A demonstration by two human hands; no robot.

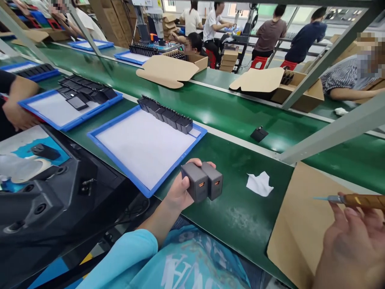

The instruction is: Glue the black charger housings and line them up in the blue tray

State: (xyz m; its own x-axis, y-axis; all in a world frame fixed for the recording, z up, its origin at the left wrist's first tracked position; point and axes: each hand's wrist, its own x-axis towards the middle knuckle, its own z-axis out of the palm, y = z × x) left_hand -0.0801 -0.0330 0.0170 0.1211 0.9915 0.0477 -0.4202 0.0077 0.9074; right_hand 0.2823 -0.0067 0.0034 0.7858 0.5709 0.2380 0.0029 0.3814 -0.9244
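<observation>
Two black power adapters (198,185) sit side by side in my left hand (180,190), which is closed around them. An orange port shows on the end of each one. My right hand (355,233), at the right edge, grips a slim tool with an amber-brown handle (363,200), a metal collar and a thin light-blue tip pointing left. The tool is above a brown cardboard flap (303,216). Beyond my left hand, a blue-rimmed tray (120,162) with a white base holds a row of black adapters (165,114) along its far edge.
A crumpled white cloth (260,184) lies on the green bench. One loose adapter (259,133) lies on the belt beyond. Another tray (57,126) of adapters is at left, near a co-worker's arm (21,100). Grey metal posts (331,124) slant across. Open cartons (300,92) stand opposite.
</observation>
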